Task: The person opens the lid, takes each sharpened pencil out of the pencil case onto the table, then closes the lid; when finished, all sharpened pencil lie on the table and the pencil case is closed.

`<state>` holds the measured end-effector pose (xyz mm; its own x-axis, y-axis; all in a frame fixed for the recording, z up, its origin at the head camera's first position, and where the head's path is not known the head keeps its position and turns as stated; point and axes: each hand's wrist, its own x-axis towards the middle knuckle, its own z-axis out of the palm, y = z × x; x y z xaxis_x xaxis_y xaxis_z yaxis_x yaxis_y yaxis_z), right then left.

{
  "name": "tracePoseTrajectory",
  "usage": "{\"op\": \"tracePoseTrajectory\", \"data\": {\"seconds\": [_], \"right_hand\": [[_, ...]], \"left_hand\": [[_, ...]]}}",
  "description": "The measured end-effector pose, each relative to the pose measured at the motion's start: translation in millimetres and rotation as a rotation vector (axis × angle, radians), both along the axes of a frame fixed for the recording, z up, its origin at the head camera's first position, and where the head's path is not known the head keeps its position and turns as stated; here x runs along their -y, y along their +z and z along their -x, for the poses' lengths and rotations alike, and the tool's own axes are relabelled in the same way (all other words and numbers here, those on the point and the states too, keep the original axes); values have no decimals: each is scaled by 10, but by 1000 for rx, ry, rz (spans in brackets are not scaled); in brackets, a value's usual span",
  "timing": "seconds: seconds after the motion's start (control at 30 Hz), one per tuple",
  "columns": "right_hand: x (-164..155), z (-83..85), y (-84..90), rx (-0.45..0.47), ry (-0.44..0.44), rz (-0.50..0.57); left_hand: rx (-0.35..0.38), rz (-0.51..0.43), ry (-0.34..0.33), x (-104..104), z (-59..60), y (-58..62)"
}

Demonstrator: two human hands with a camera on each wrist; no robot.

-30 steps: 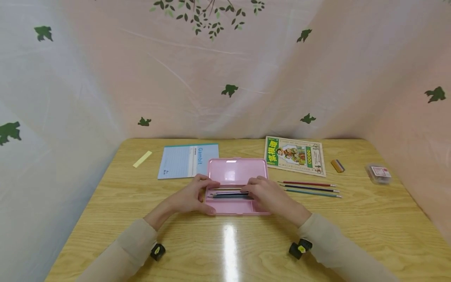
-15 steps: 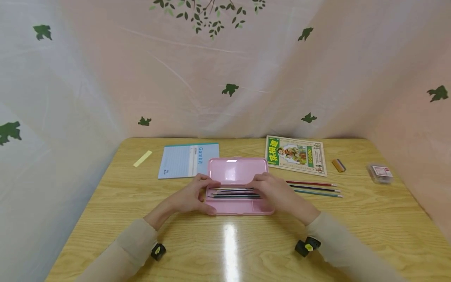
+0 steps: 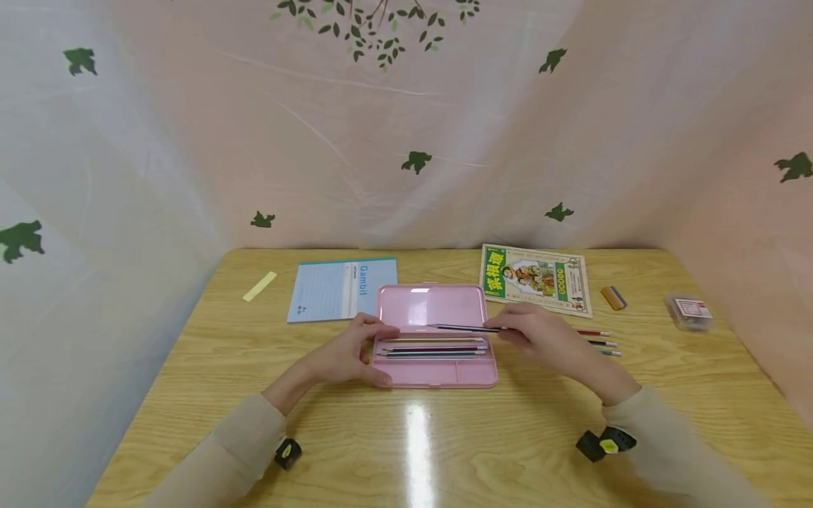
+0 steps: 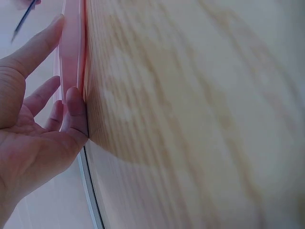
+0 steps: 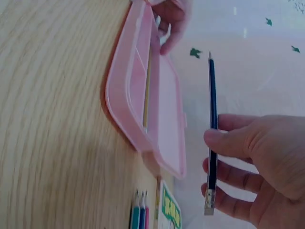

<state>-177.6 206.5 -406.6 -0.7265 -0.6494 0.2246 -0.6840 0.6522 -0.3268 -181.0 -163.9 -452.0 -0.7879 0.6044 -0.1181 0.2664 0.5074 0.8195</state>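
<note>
My right hand [image 3: 540, 339] pinches a dark pencil [image 5: 213, 100] near its eraser end, raised over the right side of the pink pencil case [image 3: 413, 374]. The pencil's sharpened tip points left, across the case's opened lid [image 3: 444, 303]. Several pencils [image 3: 438, 351] lie side by side in the long rear compartment. My left hand [image 3: 346, 353] grips the case's left end, thumb at the front corner and fingers at the back near the hinge. In the left wrist view, the left fingers [image 4: 74, 109] sit against the pink wall.
Behind the case lie a blue notebook [image 3: 336, 289] and an illustrated booklet [image 3: 540, 279]. Three pencils [image 3: 600, 343] rest right of my right hand. Further right are a small sharpener-like block [image 3: 613, 298] and a clear box [image 3: 689, 312]. A yellow strip [image 3: 260, 286] lies at the left.
My right hand has come up out of the case and moved right, lifting a dark pencil with it. The left hand stays on the case's left end.
</note>
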Motion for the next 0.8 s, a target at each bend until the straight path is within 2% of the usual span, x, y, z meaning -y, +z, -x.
{"op": "tracePoseTrajectory", "data": {"seconds": [0.13, 0.27, 0.57, 0.8], "right_hand": [[-233, -15, 25, -25, 29, 60], [-475, -22, 10, -88, 45, 84], [-917, -142, -75, -93, -31, 27], [-1144, -209, -199, -131, -43, -11]], "left_hand": [[8, 5, 1, 2, 1, 0], [5, 8, 0, -2, 3, -2], [11, 2, 6, -10, 13, -12], [4, 3, 3, 0, 12, -16]]}}
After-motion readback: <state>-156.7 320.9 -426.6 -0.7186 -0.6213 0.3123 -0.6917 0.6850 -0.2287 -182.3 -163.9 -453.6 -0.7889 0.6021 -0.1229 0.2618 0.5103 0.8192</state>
